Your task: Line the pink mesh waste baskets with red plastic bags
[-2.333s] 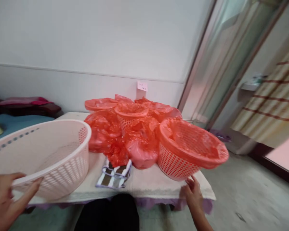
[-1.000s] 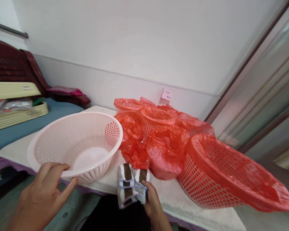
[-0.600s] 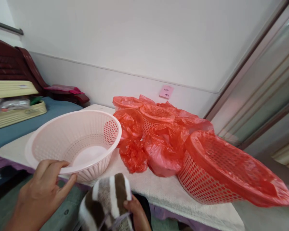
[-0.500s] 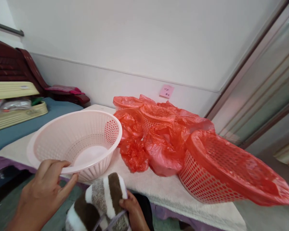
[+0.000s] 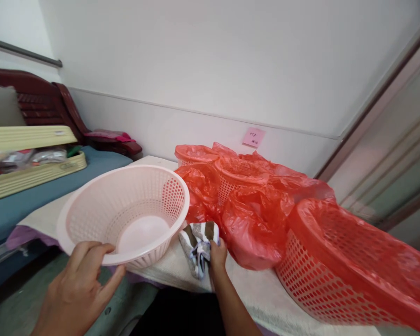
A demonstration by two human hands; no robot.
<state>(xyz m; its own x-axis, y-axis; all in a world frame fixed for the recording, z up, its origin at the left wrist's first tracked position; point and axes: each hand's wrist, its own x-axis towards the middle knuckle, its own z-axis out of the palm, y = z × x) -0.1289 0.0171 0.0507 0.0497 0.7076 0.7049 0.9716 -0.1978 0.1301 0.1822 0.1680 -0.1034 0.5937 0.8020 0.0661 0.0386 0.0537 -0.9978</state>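
A pale pink plastic basket (image 5: 143,231) with holes in its wall stands at the left of the cloth-covered table (image 5: 175,275). It looks bare inside. My left hand (image 5: 80,284) pinches its near rim, fingers over the edge and thumb below. In my right hand (image 5: 218,255) is a folded, fluffy cloth (image 5: 196,245) with brown, white and grey stripes, held by its right side just above or on the table, right of the basket. Behind the cloth, red plastic bags (image 5: 252,233) come close to my right fingers.
Red plastic covers a large pink basket (image 5: 315,270) at the right and a smaller basket (image 5: 227,186) at the back. A pink note (image 5: 254,137) sticks to the wall. At left, a cream box (image 5: 38,175) holding packets rests on a blue bed (image 5: 105,161).
My right hand has carried the striped cloth forward, away from me, to beside the pink basket and near the red bags. The left hand keeps hold of the rim. The view has shifted slightly.
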